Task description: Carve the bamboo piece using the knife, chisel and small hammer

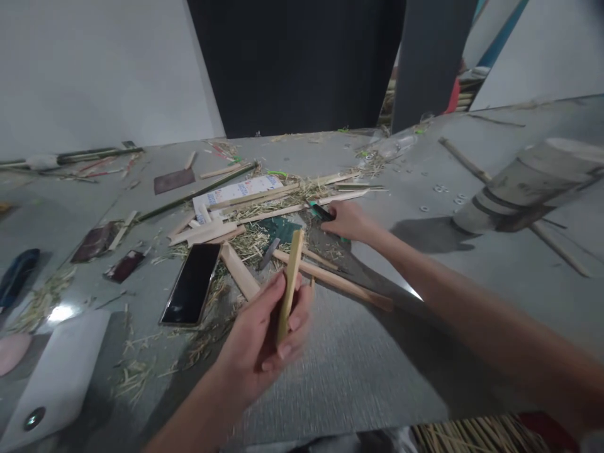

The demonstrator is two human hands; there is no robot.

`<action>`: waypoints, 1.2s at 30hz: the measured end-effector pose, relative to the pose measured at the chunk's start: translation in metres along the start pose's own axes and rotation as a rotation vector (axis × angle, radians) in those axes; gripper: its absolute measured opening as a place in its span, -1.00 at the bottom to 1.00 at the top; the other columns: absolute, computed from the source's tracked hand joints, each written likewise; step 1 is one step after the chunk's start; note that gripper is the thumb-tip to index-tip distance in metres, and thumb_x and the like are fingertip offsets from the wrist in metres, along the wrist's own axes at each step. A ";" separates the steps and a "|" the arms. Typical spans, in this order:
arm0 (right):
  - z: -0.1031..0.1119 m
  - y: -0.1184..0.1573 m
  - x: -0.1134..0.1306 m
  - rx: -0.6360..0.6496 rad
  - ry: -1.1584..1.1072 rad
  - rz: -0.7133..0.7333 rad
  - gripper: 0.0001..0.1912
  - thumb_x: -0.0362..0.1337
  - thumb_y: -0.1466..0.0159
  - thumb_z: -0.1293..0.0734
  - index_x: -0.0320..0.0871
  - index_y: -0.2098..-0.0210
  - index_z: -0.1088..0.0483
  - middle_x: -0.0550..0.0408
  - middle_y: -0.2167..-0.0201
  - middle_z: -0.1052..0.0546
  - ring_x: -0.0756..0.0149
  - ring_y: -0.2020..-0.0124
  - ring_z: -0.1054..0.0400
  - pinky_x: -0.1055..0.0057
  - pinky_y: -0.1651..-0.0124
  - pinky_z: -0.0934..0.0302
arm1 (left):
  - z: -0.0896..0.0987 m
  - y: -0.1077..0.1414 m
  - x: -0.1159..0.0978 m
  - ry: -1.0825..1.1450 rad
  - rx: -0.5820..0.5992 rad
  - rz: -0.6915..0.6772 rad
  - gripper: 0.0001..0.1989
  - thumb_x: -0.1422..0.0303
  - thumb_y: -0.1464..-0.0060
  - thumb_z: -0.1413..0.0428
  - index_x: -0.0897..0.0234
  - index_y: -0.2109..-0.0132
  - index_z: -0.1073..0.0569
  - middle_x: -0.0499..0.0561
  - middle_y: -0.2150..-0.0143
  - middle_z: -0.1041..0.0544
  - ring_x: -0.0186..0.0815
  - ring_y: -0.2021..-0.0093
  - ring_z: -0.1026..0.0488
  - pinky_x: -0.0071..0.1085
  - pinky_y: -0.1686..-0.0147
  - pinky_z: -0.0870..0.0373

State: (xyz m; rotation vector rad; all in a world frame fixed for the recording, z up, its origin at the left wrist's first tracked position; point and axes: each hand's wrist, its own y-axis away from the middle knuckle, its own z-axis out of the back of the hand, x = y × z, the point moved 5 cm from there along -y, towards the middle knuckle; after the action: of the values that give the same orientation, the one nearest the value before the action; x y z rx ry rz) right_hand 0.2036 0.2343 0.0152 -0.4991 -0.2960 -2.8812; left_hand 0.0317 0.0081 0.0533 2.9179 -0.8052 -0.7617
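My left hand is wrapped round a short split strip of bamboo, which stands nearly upright above the table's near part. Farther out, my right hand has its fingers closed on the near end of a small dark tool with a teal tip; its exact kind is not clear. Under and around that hand lie bamboo shavings and a dark green patterned sheet. Between the hands rest a narrow grey blade-like piece and a longer wooden strip.
A phone lies left of my left hand, near a white slab. Pale bamboo pieces and a printed white sheet lie behind. A thick bamboo tube stands tilted at the right. Small white rings are scattered nearby.
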 end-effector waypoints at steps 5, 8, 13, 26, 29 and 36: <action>0.011 0.033 -0.010 -0.038 -0.085 0.127 -0.55 0.06 -0.40 -0.38 -0.17 -0.05 -0.40 0.02 0.24 -0.58 0.24 0.32 -0.42 0.33 0.31 -0.24 | 0.014 0.019 0.017 0.252 -0.042 -0.004 -0.82 0.38 -0.44 -0.13 0.39 0.14 -0.54 -0.08 0.37 -0.42 -0.58 0.58 -0.32 -0.77 0.72 -0.26; 0.017 0.056 -0.017 -0.008 -0.107 0.217 -0.51 0.19 -0.47 -0.18 -0.11 0.23 -0.36 0.05 0.39 -0.52 0.24 0.39 -0.36 0.33 0.37 -0.09 | 0.025 0.025 0.026 0.311 -0.093 -0.047 -0.87 0.42 -0.38 -0.22 0.43 0.16 -0.55 -0.09 0.38 -0.42 -0.58 0.56 -0.37 -0.77 0.71 -0.25; 0.027 0.083 -0.025 0.026 -0.101 0.275 -0.63 0.04 -0.43 -0.24 -0.07 0.38 -0.24 0.11 0.52 -0.43 0.28 0.51 -0.29 0.34 0.41 -0.02 | 0.032 0.030 0.036 0.270 -0.120 -0.053 -0.82 0.31 -0.35 -0.28 0.37 0.18 -0.56 -0.19 0.48 -0.36 -0.62 0.70 -0.17 -0.70 0.73 -0.22; 0.013 0.213 0.057 -0.238 0.047 0.740 -0.55 0.12 -0.57 -0.14 -0.12 0.09 -0.39 0.07 0.31 -0.57 0.21 0.36 -0.43 0.30 0.31 -0.06 | 0.021 0.030 0.048 0.252 -0.197 -0.083 -0.76 0.37 -0.24 -0.38 0.39 0.27 -0.48 -0.11 0.47 -0.45 -0.59 0.62 -0.27 -0.67 0.63 -0.19; 0.012 0.216 0.060 -0.244 0.073 0.785 -0.61 0.07 -0.57 -0.18 -0.12 0.11 -0.38 0.09 0.29 -0.56 0.23 0.36 -0.42 0.28 0.28 -0.07 | 0.016 0.034 0.052 0.177 -0.188 -0.071 -0.69 0.30 -0.21 -0.41 0.34 0.31 -0.44 -0.16 0.56 -0.39 -0.59 0.67 -0.11 -0.65 0.66 -0.08; 0.012 0.222 0.064 -0.281 0.089 0.852 -0.55 0.10 -0.58 -0.14 -0.11 0.19 -0.36 0.10 0.35 -0.53 0.26 0.40 -0.35 0.25 0.30 -0.03 | 0.010 0.040 0.056 0.155 -0.219 -0.070 -0.64 0.22 -0.16 -0.44 0.27 0.28 -0.41 -0.27 0.62 -0.21 -0.54 0.64 0.17 -0.62 0.65 0.01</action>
State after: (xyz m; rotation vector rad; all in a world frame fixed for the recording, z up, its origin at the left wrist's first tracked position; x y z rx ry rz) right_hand 0.1997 0.0134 0.0848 -0.4044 0.2843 -2.0970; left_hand 0.0502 -0.0526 0.0245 2.7782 -0.5697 -0.5776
